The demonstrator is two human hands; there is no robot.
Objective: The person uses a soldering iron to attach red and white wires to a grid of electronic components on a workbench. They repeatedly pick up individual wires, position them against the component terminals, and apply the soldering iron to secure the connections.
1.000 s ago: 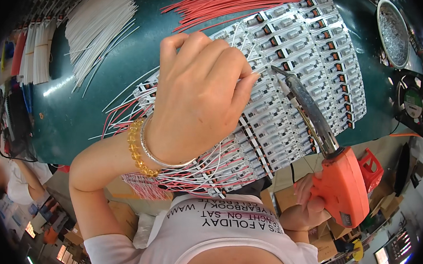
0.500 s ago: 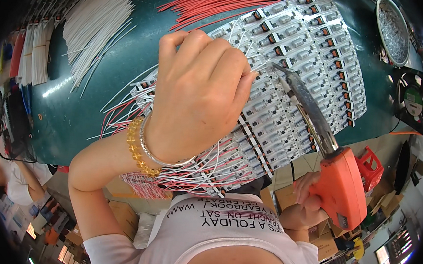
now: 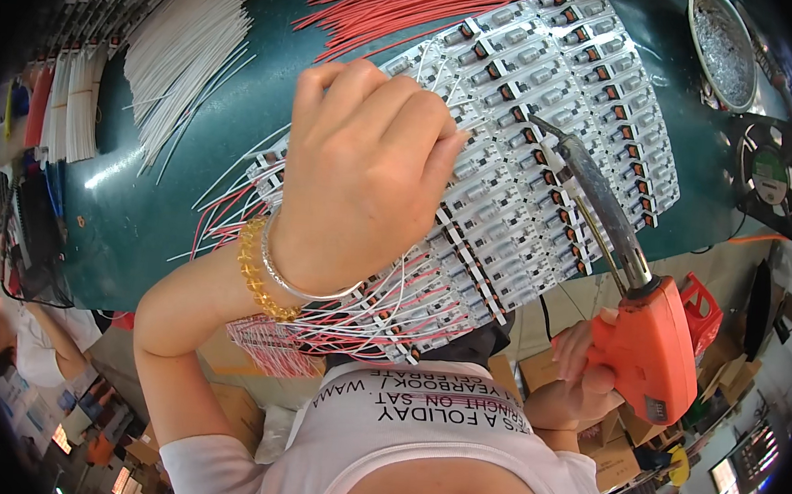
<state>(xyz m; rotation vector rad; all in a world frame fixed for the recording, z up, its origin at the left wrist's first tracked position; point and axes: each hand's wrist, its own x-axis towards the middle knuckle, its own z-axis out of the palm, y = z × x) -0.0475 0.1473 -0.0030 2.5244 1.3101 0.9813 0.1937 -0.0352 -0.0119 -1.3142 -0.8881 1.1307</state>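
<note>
My left hand (image 3: 365,167) is closed, knuckles up, over a sheet of small light modules (image 3: 540,92). White wires (image 3: 253,165) stick out from the near-left side of the fist and seem to be held in it; the fingertips are mostly hidden. My right hand (image 3: 587,372) grips an orange soldering gun (image 3: 650,352) by its handle. Its dark bent tip slants up and left over the modules, a little right of my left thumb. A thin metal tube runs alongside the barrel. Red and white wires (image 3: 391,315) hang from the modules nearest my body.
Piles of white wires (image 3: 184,58) and red wires (image 3: 413,0) lie on the green table (image 3: 125,246). A round metal bowl of small clear bits (image 3: 724,50) stands at the far right, near a black fan (image 3: 770,172). At the left edge sits another person (image 3: 44,351).
The soldering gun has shifted slightly right, and its tip is farther from my left fingertips. My left hand stays over the modules, moved a little left.
</note>
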